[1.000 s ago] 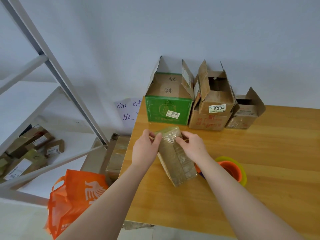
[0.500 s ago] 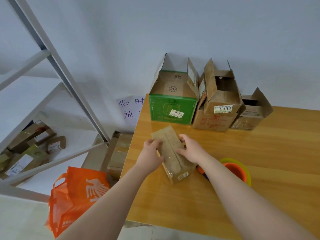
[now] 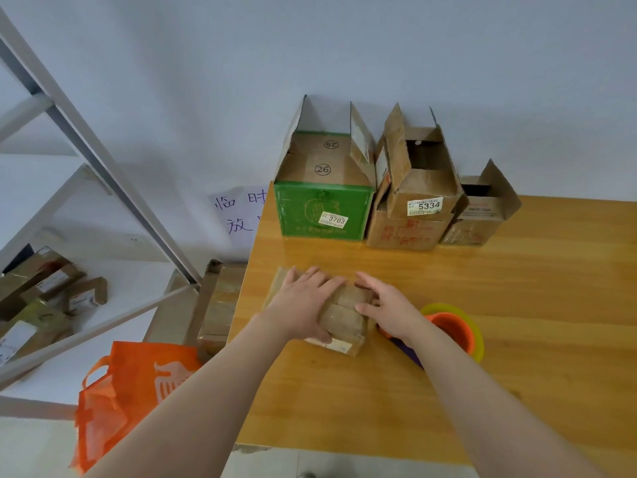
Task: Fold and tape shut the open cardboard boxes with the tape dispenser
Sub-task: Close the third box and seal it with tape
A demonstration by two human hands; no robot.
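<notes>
- Pressing down with straight fingers, the left hand (image 3: 303,301) lies flat on the box (image 3: 344,319), which sits just left of the dispenser (image 3: 451,331).
- The right hand (image 3: 389,308), between box and dispenser, curls round the box's right end.
- The box looks light, of thin card with slick taped faces. It may dent or slide, so hold it by the ends, near the corners.
- The open boxes (image 3: 413,229) stand behind the dispenser.

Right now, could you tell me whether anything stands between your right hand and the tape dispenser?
Nothing visible does. The tape dispenser lies on the table just beside the right hand, which holds the small box; the forearm hides part of it.
</notes>
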